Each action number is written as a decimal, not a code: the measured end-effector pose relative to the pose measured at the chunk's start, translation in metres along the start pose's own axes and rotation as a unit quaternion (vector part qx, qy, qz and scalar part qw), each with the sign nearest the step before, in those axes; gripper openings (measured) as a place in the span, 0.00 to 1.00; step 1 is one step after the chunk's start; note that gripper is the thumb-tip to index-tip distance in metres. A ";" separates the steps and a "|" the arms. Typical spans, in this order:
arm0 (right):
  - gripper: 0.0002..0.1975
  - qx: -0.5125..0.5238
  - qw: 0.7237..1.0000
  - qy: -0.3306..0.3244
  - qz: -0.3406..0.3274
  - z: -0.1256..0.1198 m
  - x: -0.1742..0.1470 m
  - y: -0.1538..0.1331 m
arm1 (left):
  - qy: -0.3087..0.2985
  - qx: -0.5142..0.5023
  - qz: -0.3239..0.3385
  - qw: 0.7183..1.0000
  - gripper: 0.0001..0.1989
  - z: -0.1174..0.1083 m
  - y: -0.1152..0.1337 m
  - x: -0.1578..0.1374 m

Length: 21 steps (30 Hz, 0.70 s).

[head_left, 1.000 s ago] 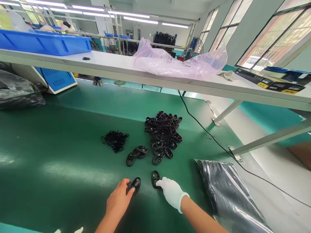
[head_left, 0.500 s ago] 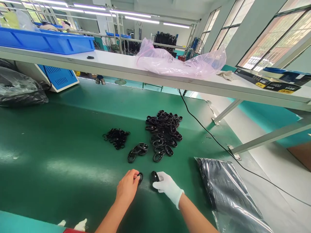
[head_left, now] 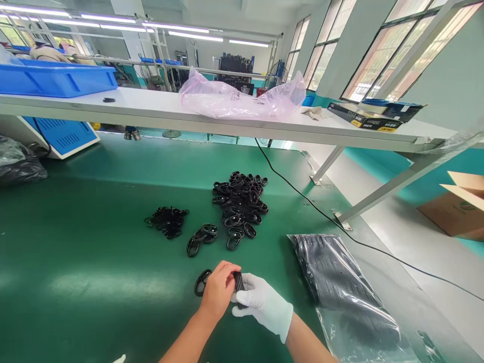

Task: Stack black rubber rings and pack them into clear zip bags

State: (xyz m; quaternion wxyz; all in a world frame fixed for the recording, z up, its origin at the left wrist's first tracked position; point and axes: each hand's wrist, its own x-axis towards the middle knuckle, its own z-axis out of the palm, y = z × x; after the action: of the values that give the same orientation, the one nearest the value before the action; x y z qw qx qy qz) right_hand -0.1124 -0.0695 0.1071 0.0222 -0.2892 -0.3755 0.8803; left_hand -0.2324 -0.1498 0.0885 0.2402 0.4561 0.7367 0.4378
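- Both hands have come together since earlier; the left hand [head_left: 219, 287] and gloved right hand [head_left: 264, 305] jointly pinch one black part [head_left: 239, 281].
- Another ring [head_left: 202, 281] lies just left, near the pile [head_left: 240, 201] on the table [head_left: 94, 252].

Black part [head_left: 239, 282] mostly hidden between both hands — perhaps oval.

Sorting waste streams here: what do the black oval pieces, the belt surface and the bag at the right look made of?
Oval pieces: likely glossy moulded plastic; they glint. Belt surface: smooth green rubber or PVC with soft sheen. Bag: thin clear plastic film, wrinkled and reflective.
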 end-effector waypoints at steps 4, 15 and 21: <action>0.25 0.002 1.000 0.007 -0.004 0.001 -0.007 -0.001 | 0.018 0.015 0.007 1.000 0.16 0.006 -0.001 -0.002; 0.23 0.040 0.998 0.015 -0.039 0.002 -0.003 0.014 | -0.019 0.029 0.004 0.999 0.17 0.005 0.002 0.003; 0.25 0.077 0.995 0.057 -0.038 -0.012 -0.008 0.014 | -0.070 0.145 -0.156 0.975 0.17 -0.055 -0.026 0.007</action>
State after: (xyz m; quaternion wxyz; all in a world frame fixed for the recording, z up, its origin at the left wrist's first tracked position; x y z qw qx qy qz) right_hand -0.0968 -0.0735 0.0947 0.0993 -0.3214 -0.3160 0.8871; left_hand -0.2890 -0.1718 0.0941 0.2873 0.3952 0.8357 0.2508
